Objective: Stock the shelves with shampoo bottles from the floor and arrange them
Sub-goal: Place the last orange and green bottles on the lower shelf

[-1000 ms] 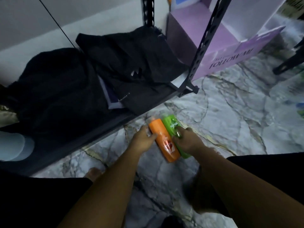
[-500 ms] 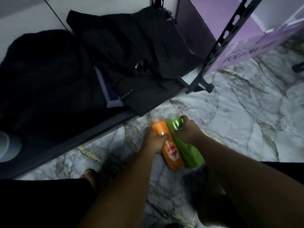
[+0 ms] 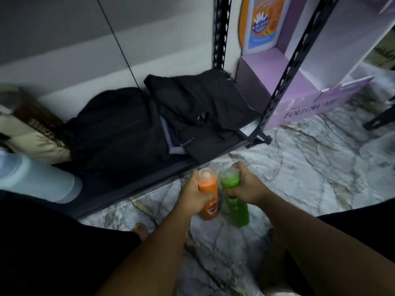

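My left hand [image 3: 193, 197] grips an orange shampoo bottle [image 3: 208, 189] around its middle. My right hand [image 3: 249, 188] grips a green shampoo bottle [image 3: 236, 207] near its cap end. Both bottles are held close together, side by side, tilted with their caps pointing toward the shelf, above the marble floor [image 3: 310, 167]. The bottom shelf [image 3: 132, 186] of a black metal rack lies just beyond them.
Black bags and clothing [image 3: 192, 107] fill the bottom shelf, with a beige bag [image 3: 32, 142] and a pale blue container [image 3: 36, 178] at the left. A perforated rack post [image 3: 284, 75] stands at the right. A purple display box [image 3: 303, 97] sits behind it.
Both hands have lifted the two bottles off the floor and turned them more upright. My view has tilted up, showing more of the rack and wall.
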